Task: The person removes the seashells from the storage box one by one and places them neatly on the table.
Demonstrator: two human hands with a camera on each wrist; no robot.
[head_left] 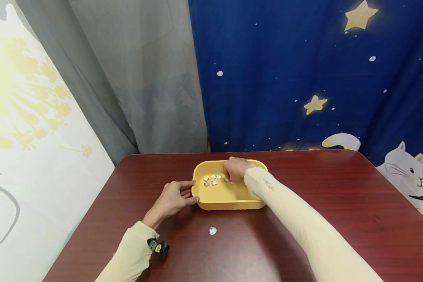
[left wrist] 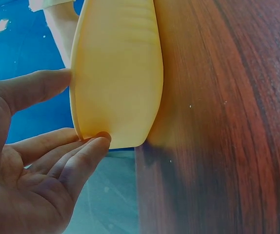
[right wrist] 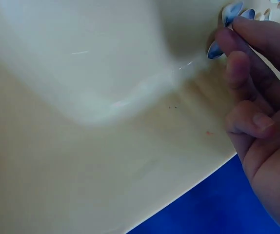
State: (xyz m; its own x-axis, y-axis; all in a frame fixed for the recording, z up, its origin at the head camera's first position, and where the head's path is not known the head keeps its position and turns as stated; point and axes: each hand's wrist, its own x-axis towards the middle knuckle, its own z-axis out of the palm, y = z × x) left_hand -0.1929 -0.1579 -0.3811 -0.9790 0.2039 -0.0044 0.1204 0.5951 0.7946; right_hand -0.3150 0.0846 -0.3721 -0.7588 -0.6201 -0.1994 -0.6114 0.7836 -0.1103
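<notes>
A yellow plastic tub [head_left: 221, 204] stands on the table with several small seashells [head_left: 214, 183] on its floor. My left hand [head_left: 173, 199] steadies the tub's left end. In the left wrist view, its fingers and thumb, nearly straight, touch the rim and outer wall. My right hand [head_left: 235, 168] reaches down inside the tub, toward the far side. The right wrist view shows thumb and forefinger pinching a bluish-white seashell [right wrist: 231, 12]. Another seashell [right wrist: 215, 50] lies just below those fingertips. One lone seashell [head_left: 212, 230] lies on the table in front of the tub.
The dark red wooden table [head_left: 320, 203] extends to both sides, its back edge close behind the tub. Grey [head_left: 155, 78] and blue starry curtains [head_left: 275, 78] hang behind it. A black wrist device [head_left: 158, 246] sits on my left sleeve.
</notes>
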